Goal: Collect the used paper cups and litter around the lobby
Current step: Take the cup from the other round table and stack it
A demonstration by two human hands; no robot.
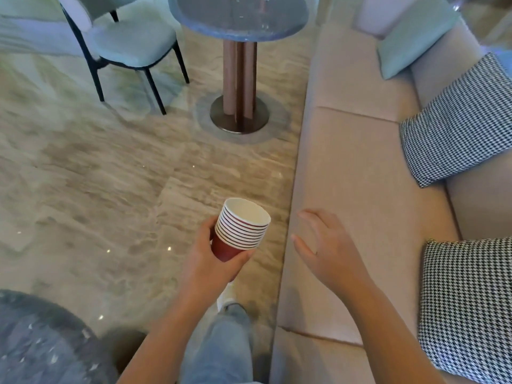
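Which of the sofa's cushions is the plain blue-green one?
The teal cushion leaning on the sofa back, beyond the far houndstooth cushion and the near houndstooth cushion; both are black-and-white checked, it is one plain colour.

— "How far down does that cup stack (pixel 243 227) go?"
— "Can't tell; the left hand (pixel 212 263) covers its base. The near table (pixel 41 345) is a blur, cut off at the corner."
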